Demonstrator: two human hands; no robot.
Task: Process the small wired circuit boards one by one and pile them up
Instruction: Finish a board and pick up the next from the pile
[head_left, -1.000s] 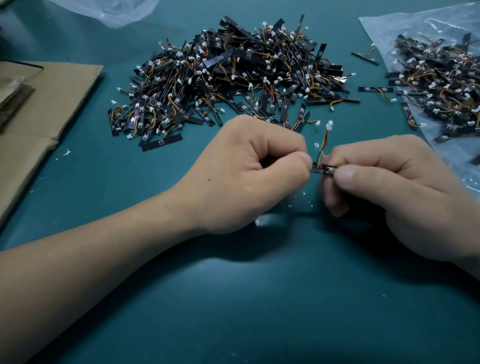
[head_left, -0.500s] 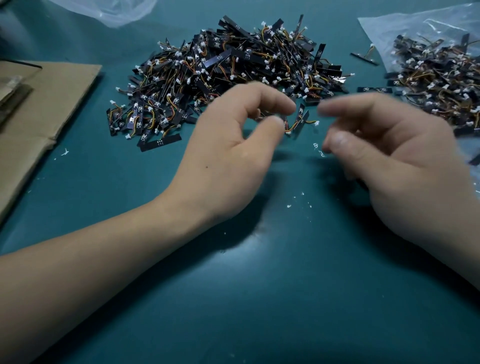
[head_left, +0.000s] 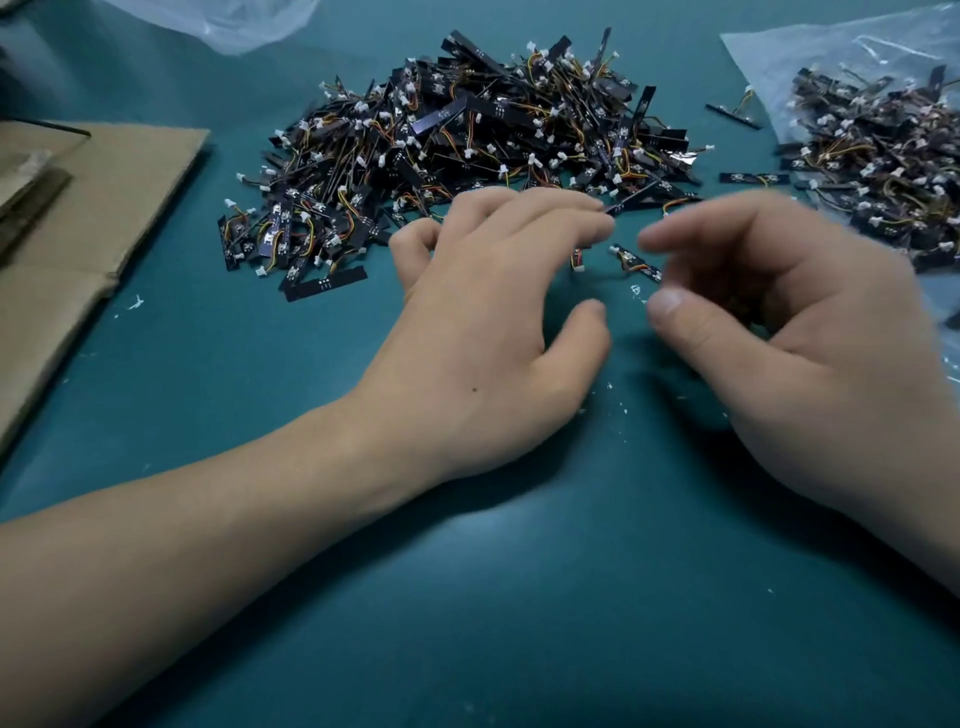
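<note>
I note the main pile of boards mid-table, behind both hands. Cardboard lies to its left. A second pile sits to the right on a plastic bag. A single board lies between the left hand and the right hand.

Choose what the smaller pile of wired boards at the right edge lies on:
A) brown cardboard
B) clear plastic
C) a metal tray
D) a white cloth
B: the right pile rests on clear plastic, crinkled and see-through, which spreads out past the boards; the cardboard lies at the far left, apart from this pile.
</note>
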